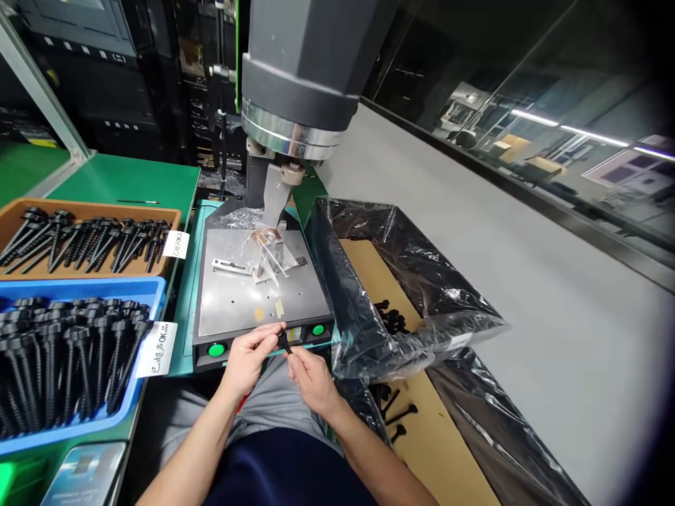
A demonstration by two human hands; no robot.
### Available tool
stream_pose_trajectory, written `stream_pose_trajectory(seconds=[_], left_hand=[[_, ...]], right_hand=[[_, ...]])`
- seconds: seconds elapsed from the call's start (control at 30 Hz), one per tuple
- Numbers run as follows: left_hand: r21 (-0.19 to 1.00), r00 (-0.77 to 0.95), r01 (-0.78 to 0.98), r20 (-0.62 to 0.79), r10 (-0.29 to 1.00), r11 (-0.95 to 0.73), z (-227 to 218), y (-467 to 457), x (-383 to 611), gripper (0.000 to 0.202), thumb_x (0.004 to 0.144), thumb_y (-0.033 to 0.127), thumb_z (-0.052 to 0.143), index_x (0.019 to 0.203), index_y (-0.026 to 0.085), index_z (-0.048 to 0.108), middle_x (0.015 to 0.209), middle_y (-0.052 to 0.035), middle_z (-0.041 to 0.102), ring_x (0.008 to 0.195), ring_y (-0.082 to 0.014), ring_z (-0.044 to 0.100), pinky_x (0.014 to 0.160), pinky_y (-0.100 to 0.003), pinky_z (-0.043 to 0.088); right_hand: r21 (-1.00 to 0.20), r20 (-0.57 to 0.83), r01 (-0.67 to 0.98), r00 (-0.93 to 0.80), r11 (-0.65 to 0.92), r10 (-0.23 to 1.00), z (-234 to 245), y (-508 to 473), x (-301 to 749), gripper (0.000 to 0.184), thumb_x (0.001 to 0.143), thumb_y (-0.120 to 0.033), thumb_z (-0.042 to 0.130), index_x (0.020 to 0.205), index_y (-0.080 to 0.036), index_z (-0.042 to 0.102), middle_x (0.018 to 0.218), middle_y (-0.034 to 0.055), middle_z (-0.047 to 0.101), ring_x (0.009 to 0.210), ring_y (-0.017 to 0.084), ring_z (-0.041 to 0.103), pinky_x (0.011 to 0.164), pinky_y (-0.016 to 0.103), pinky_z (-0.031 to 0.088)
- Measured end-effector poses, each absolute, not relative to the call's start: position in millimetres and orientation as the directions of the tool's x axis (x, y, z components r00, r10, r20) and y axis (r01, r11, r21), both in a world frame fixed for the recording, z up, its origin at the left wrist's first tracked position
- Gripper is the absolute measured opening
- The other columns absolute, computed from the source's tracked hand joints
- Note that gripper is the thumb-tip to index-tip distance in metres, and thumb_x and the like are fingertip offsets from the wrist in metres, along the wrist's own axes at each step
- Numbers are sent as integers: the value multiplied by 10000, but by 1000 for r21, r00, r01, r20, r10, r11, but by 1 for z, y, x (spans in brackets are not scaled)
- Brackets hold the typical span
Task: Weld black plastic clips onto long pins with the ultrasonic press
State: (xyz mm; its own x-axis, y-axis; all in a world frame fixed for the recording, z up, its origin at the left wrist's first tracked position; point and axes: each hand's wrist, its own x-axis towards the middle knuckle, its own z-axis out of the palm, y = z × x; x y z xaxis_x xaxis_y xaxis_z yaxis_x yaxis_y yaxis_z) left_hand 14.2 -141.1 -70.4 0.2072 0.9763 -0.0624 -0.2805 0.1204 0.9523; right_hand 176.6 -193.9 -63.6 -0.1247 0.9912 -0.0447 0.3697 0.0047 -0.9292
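The gray press head (303,74) stands above the work area, with a metal blade extending down to the fixture. The green-topped table (131,184) is at the left and supports two trays. At the right of the press, an upper bin (448,263) lined with black plastic holds brown cardboard and a small cluster of black pieces; a lower bin (490,422), similarly lined, sits below it and holds further black pieces. The blue tray (157,292) is the nearer of the two trays and is densely filled with ribbed black shafts with disc-shaped heads. The orange-brown tray (121,209) lies just beyond it and holds similar pieces in a looser row. The metal plate (221,316) forms the top of the press base; the fixture (268,256), partly transparent, is mounted on it beneath the blade. Both hands are at the front edge of the base, above the person's lap. The left hand (249,357) grips the upper end of a black part between thumb and fingers; the right hand (311,378) pinches its lower end. The black part (285,342) is tilted, partly hidden by the fingers, and located between two round green buttons (216,349).
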Motion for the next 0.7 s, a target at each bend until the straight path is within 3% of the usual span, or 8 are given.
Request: stream_pose_trajectory(seconds=[0.2, 0.37, 0.47, 0.7], left_hand=[[954, 230, -279, -45, 972, 110, -71, -139, 18, 284, 813, 380, 675, 1013, 193, 751, 1179, -106, 693, 1102, -266, 637, 786, -325, 581], [984, 227, -168, 91, 970, -53, -70, -136, 10, 231, 842, 337, 655, 1010, 215, 753, 1125, -80, 716, 1068, -221, 650, 967, -351, 502], [986, 240, -104, 152, 959, -130, -71, -136, 5, 220, 867, 319, 624, 1022, 227, 751, 1116, -76, 716, 1049, -210, 654, 973, -348, 493], [976, 297, -20, 214, 931, -218, -67, -135, -2, 218, 880, 274, 608, 1047, 243, 744, 1125, -77, 705, 1066, -209, 640, 967, -353, 489]], right_hand=[[-868, 61, 489, -78, 92, 995, -60, -195, 177, 280, 988, -383, 401, 933, -202, 607, 701, 12, 573, 654, 140, 538, 623, 249, 396], [-979, -125, 179, -121, -102, 985, -64, -193, 174, 318, 958, -461, 455, 925, -186, 610, 626, -26, 530, 480, 84, 416, 477, 215, 327], [-979, -205, 24, -182, -205, 962, -65, -191, 175, 349, 923, -507, 502, 926, -175, 610, 614, -34, 526, 443, 69, 363, 428, 204, 280], [-982, -139, 147, -152, -116, 979, -62, -189, 176, 318, 946, -465, 486, 892, -181, 619, 609, -29, 532, 499, 80, 409, 473, 207, 313]])
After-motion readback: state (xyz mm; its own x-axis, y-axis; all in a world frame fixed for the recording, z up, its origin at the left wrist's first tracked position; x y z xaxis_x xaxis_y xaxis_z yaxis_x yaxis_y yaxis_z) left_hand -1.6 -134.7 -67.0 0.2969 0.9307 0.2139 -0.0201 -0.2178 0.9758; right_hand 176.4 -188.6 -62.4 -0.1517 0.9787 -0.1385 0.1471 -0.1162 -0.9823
